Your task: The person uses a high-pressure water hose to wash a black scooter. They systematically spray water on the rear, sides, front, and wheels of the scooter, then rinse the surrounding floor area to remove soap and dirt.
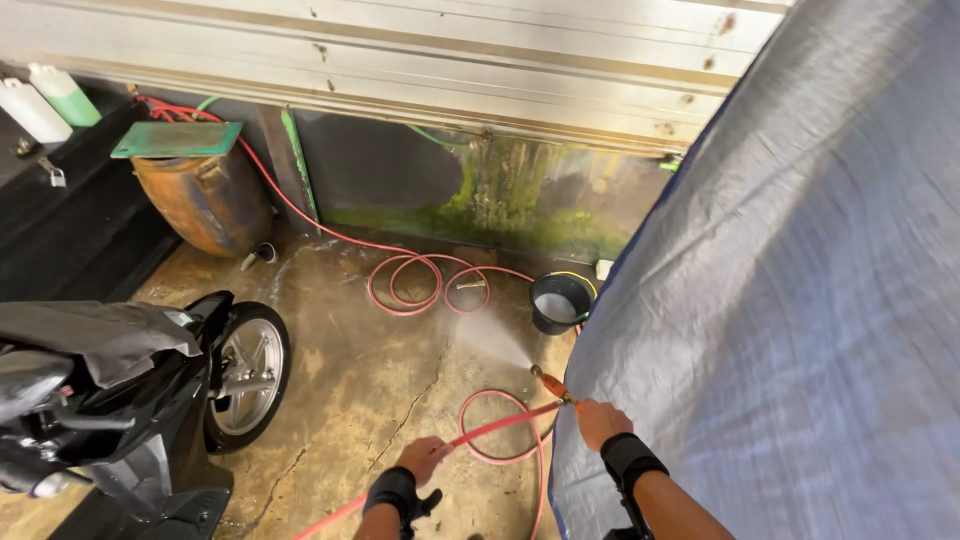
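- Head view: the right hand (pixel 601 421) has its fingers clamped round the spray nozzle (pixel 551 384), an orange-tipped wand at the end of the red hose (pixel 497 426). A fan of water shoots up and left from it over the concrete floor (pixel 365 370).
- The left hand (pixel 424 458) has its fingers closed on the hose further back, feeding it across the body.
- More hose lies in loops on the floor, one loop just below the nozzle and others near the black bucket (pixel 560 302) by the mossy wall (pixel 500 200).
- A grey tarp (pixel 800 300) hangs close on the right, touching or nearly touching the right hand.
- A black scooter (pixel 150 390) stands at left, its wheel (pixel 248 375) turned towards the wet patch. A rusty drum (pixel 205 200) with a green lid sits behind it.
- Risks, as I judge them: the floor is wet and cracked, so a foot could slip. The loops near the feet could snag a step. The spray could rebound off the tarp if the nozzle swings right. A kink in the hose could jerk the wand loose.
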